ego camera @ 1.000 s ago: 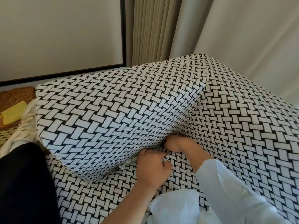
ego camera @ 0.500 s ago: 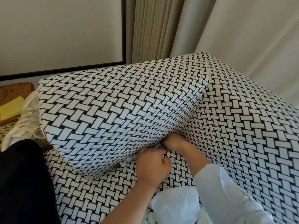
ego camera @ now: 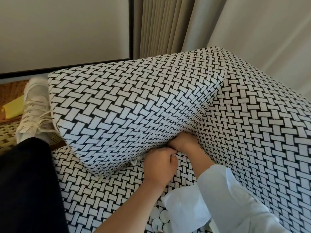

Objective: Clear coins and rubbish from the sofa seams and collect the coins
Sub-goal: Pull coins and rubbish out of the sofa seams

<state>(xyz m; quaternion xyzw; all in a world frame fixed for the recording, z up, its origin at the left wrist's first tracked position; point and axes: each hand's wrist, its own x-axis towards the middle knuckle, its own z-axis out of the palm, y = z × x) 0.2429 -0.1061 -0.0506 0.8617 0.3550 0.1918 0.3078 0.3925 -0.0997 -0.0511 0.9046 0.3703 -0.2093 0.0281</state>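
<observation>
— If the cushion [ego camera: 134,111] drops, can a coin slip deeper into the seam [ego camera: 161,146]?
— Yes. The right hand [ego camera: 183,143] is pushed in there, fingers hidden. The left hand [ego camera: 159,165] has curled fingers; I cannot tell what either holds. The coins [ego camera: 159,217] lie on the seat [ego camera: 101,190] by the white paper [ego camera: 185,211], partly covered.

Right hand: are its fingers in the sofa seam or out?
In. The right hand shows only knuckles and wrist; its fingers vanish under the cushion where it meets the seat.
</observation>
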